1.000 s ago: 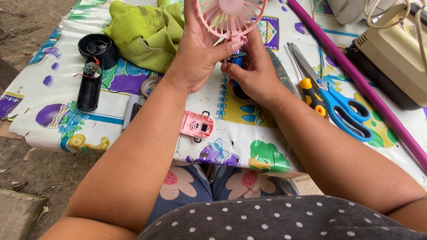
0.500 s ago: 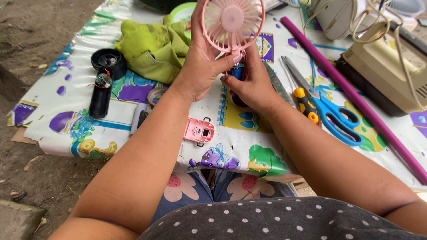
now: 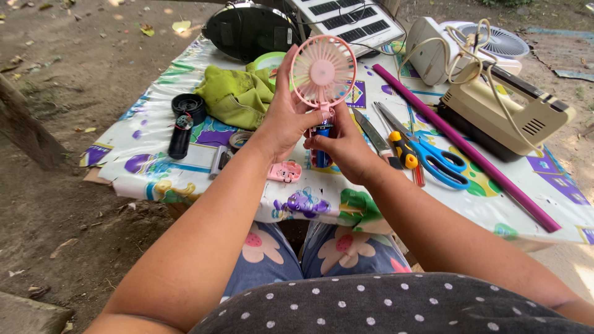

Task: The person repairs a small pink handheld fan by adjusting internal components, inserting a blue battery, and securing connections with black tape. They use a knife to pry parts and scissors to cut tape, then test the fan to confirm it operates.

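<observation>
A small pink hand fan (image 3: 323, 69) is held upright above a table covered in a colourful patterned cloth (image 3: 148, 166). My left hand (image 3: 286, 116) wraps around the back of the fan's round grille. My right hand (image 3: 344, 145) grips the fan's lower handle part, where a blue cylindrical cell (image 3: 322, 143) shows between the fingers. A pink plastic cover piece (image 3: 284, 171) lies on the cloth just below my left wrist.
Blue-handled scissors (image 3: 433, 158), a knife (image 3: 374, 137) and a long purple rod (image 3: 465, 148) lie to the right. A beige appliance with a cord (image 3: 507, 108), a white fan (image 3: 495, 40), a green cloth (image 3: 234, 94), a black round part (image 3: 188, 105) and a black device (image 3: 247, 28) surround them.
The view has tilted up and pulled back, showing more of the table's far side. Both hands still hold the pink fan, which sits slightly lower in the picture.
</observation>
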